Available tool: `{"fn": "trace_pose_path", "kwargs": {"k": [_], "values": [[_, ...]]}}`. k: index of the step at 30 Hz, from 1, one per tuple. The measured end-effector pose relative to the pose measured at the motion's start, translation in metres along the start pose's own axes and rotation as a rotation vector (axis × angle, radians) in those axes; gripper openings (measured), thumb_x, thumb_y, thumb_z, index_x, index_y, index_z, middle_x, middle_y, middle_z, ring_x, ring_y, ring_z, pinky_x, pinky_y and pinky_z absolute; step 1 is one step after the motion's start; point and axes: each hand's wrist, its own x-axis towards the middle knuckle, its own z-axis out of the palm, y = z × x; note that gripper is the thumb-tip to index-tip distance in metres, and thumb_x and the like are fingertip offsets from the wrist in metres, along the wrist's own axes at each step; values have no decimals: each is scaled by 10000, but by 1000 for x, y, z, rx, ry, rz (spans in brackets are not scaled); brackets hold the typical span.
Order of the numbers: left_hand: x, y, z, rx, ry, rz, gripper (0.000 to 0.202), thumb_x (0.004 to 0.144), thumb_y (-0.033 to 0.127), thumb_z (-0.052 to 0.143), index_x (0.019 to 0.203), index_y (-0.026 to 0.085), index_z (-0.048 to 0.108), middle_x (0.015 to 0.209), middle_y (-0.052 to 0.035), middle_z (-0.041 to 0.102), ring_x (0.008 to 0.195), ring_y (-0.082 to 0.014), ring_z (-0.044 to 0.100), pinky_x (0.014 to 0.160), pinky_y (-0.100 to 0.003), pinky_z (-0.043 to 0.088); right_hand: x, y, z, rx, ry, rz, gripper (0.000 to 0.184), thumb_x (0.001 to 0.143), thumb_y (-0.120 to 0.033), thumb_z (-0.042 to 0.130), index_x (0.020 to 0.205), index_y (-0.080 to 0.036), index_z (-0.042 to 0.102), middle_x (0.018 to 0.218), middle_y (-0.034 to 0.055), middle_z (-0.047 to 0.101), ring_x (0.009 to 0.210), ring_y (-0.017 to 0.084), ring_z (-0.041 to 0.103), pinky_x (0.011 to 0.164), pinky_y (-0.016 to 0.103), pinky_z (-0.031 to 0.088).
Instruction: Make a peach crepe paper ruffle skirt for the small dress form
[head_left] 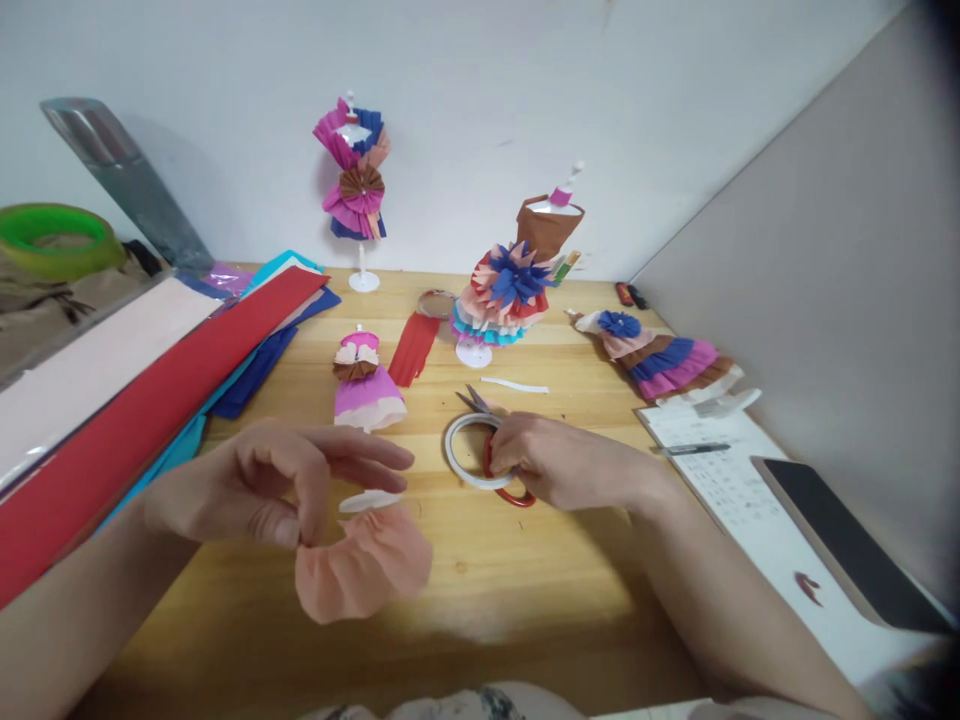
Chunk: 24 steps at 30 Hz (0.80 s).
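Observation:
My left hand (292, 480) pinches one edge of a gathered peach crepe-paper strip (364, 570) between thumb and forefinger, its other fingers stretched out. The strip hangs in a curved ruffle above the wooden table, with a small white piece (367, 501) at its upper edge. My right hand (547, 458) is closed, fingers curled down, at the red-handled scissors (516, 497). The scissors lie with their blades pointing away, and a roll of white tape (452, 455) sits around their middle. Fingers partly hide the handles and the roll's right side.
Paper-dressed forms stand at the back, one with a brown bodice (550, 230), another with magenta ruffles (352, 150). A small dress (367, 395) and red fringe (414, 348) lie ahead. Crepe sheets (172, 400) fill the left; a phone (840, 540) and notepad (720, 470) lie right.

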Motion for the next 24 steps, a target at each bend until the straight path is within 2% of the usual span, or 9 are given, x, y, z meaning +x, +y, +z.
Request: {"fn": "trace_pose_path", "kwargs": {"k": [3, 6, 11, 13, 17, 21, 24], "values": [[-5, 11, -5, 108, 46, 23, 179, 914, 267, 589, 802, 162, 682, 1401, -94, 563, 1278, -347, 525, 1053, -503, 431, -2, -1, -3, 8, -99, 6, 266, 661, 24, 548, 777, -172, 684, 858, 37, 696, 824, 183, 601, 894, 352, 387], [-9, 23, -9, 247, 94, 10, 193, 933, 235, 557, 780, 167, 654, 1414, -78, 552, 1279, -336, 527, 1006, -493, 472, -5, -1, -7, 44, -129, 11, 239, 691, 5, 560, 806, -173, 669, 884, 20, 696, 797, 163, 603, 952, 370, 355], [-12, 35, -10, 522, 141, -56, 200, 925, 259, 568, 762, 188, 660, 1422, -73, 545, 1273, -305, 542, 1001, -431, 488, -5, 0, -5, 89, -160, -44, 288, 679, 48, 531, 805, -176, 660, 927, 29, 690, 848, 167, 609, 847, 306, 408], [-13, 39, -9, 618, 172, -76, 185, 901, 284, 601, 754, 207, 682, 1389, -72, 577, 1248, -302, 565, 991, -411, 498, -5, -1, -4, 65, -130, -40, 265, 690, 37, 555, 819, -173, 652, 917, 41, 679, 874, 175, 597, 826, 298, 412], [-12, 49, -4, 698, 233, -82, 149, 868, 282, 643, 751, 227, 716, 1305, -77, 642, 1109, -291, 656, 889, -381, 556, -4, -3, -1, -75, -17, 83, 188, 695, 8, 585, 738, -173, 614, 829, 41, 651, 835, 183, 569, 776, 296, 399], [-10, 55, 3, 694, 262, -77, 148, 856, 279, 661, 730, 233, 724, 1229, -79, 687, 1020, -282, 696, 827, -373, 584, -1, -1, 4, -225, -65, 272, 195, 697, 10, 529, 638, -171, 573, 739, 38, 645, 668, 160, 552, 602, 265, 333], [-8, 56, 8, 676, 252, -86, 171, 875, 287, 639, 732, 232, 713, 1197, -83, 703, 999, -267, 705, 816, -364, 588, -1, -1, 7, -267, -64, 317, 198, 673, 12, 522, 636, -173, 580, 708, 38, 652, 619, 155, 554, 543, 256, 287]]}}
